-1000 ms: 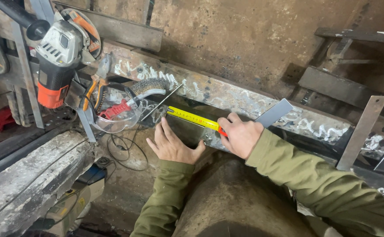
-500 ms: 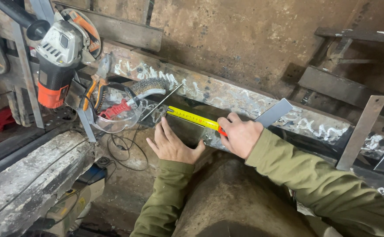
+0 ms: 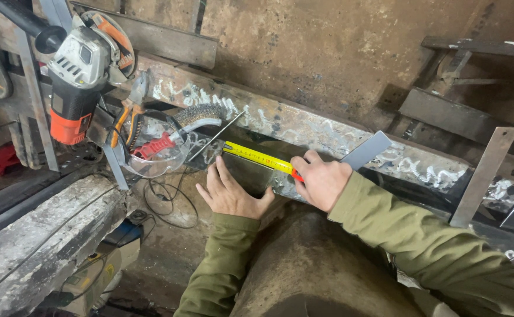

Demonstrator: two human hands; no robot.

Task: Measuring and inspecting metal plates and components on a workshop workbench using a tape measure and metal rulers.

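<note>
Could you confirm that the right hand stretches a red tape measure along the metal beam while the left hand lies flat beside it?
Not quite: the head view shows a yellow tape measure blade, not red. The right hand stretches it along the chalk-marked metal beam; the left hand lies flat.

Yellow tape measure (image 3: 258, 157): blade drawn out, lying flat and slanting along the steel beam (image 3: 304, 126). Beam is long, rusty, scrawled with white chalk marks, running diagonally. Flat grey metal piece (image 3: 367, 150) rests on it by the blade's near end.
</note>
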